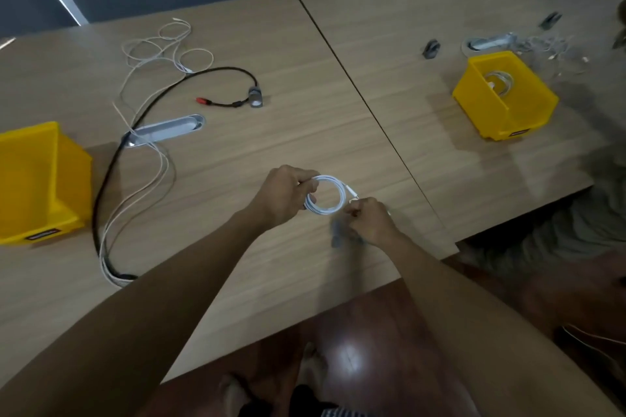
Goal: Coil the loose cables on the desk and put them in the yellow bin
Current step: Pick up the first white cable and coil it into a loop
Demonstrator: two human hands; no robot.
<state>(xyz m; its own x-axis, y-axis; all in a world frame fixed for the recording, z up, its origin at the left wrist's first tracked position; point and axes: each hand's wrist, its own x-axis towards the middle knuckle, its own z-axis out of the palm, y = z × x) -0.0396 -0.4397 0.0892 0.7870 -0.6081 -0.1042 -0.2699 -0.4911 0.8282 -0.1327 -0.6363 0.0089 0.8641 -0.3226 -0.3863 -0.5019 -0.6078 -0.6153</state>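
A white cable coil [326, 195] is held just above the wooden desk [271, 145], near its front edge and left of the dark seam [366, 101] between the two desktops. The left hand [283, 195] grips the coil's left side, fingers curled round the loops; the right hand [371, 222] pinches the cable's free end at the coil's lower right, so the ring lies between the two hands. Bare desk surface surrounds the hands on all sides. The right hand is motion-blurred and hides where the tail goes. One yellow bin [40, 186] stands at the far left, cut off by the frame edge; a second yellow bin [504, 95] stands on the right desktop, well apart, with a pale coil inside. Behind the hands lie a black cable [162, 91] with a red-tipped end, tangled thin white cables [159, 47] and an oval cable port [166, 130]. Blurred cables [548, 44] at the far right are hard to make out.
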